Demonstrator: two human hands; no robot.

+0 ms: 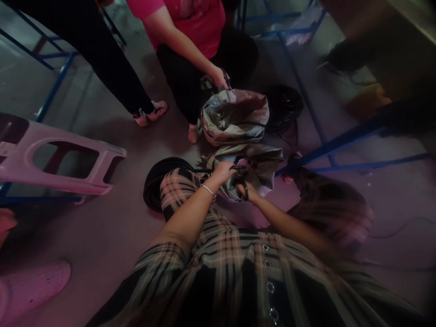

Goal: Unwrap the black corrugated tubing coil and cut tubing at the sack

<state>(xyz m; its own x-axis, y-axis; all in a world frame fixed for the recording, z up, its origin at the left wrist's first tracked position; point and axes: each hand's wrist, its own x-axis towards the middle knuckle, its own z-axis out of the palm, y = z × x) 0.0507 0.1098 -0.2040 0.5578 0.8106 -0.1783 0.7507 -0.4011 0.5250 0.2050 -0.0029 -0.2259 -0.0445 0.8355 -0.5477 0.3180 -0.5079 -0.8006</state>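
Note:
Wrapped round a thin black tube or cable, my left hand is closed above the opening of a crumpled sack. The tube runs left to a black coil lying beside my knee, and its other end sticks out to the right of my fingers. Just below, my right hand is closed on black-handled scissors; their blades are hard to make out in the dim light. The sack's inside is mostly hidden by my hands.
Opposite, a crouching person's hand holds scissors over a second sack, beside another black coil. Another person's legs stand at left, near a plastic stool. Blue metal frames cross the right side.

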